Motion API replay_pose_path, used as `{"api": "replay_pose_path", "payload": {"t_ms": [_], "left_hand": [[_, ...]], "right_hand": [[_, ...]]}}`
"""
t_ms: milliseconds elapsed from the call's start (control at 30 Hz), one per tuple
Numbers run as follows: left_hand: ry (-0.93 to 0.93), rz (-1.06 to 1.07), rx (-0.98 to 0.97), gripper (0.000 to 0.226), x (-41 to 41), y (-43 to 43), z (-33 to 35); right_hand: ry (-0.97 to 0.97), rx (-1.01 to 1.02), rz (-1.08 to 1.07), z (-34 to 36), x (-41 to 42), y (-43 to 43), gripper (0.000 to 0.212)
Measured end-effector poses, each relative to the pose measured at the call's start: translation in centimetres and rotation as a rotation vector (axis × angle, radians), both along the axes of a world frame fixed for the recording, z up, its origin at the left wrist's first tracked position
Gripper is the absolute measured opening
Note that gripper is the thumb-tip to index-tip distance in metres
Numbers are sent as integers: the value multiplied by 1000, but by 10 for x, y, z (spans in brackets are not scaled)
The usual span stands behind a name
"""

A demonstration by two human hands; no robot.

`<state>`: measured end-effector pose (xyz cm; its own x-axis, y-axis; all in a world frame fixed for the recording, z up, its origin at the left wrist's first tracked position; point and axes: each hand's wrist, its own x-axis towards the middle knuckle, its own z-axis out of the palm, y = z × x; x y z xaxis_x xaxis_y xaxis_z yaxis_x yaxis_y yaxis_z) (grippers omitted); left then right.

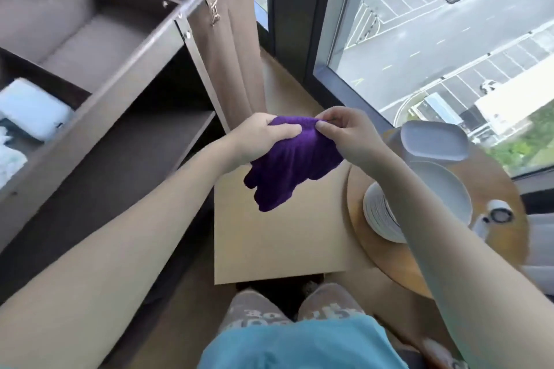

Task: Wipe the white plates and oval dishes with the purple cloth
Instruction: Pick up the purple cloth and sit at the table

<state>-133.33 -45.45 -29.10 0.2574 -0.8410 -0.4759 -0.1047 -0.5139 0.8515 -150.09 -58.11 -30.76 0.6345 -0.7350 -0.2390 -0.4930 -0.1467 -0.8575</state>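
I log one item bearing print: the patterned trousers (254, 313) at the near edge carry large white letters across both knees. The letters stand upside down to my view, are partly covered by the blue shirt (299, 347), and are blurred. I cannot read a whole word. I find no other legible text.

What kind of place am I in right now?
Likely an upper-floor hotel or serviced room: a compartmented service cart, stacked white plates on a round wooden table, and a window looking down on a car park.
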Motion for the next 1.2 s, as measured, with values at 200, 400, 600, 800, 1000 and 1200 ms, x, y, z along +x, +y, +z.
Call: {"api": "replay_pose_path", "payload": {"t_ms": [200,400,600,800,1000,1200], "left_hand": [[341,134,97,28,-29,1,-67],[717,245,106,54,-68,0,-81],[766,204,47,11,-95,-13,-88],[297,176,249,48,-132,-22,-126],[-70,-55,404,36,-150,6,-155],[-283,-115,493,32,-141,45,-195]], "right_hand": [[123,-103,-174,-41,-27,36,26],[70,-21,-69,-72,-70,90,50],[-40,150,-81,-117,-101,64,11],[-49,233,-92,-155,-144,14,14],[15,231,-31,-188,-169,11,28],[85,-41,159,-213,-169,34,41]]}}
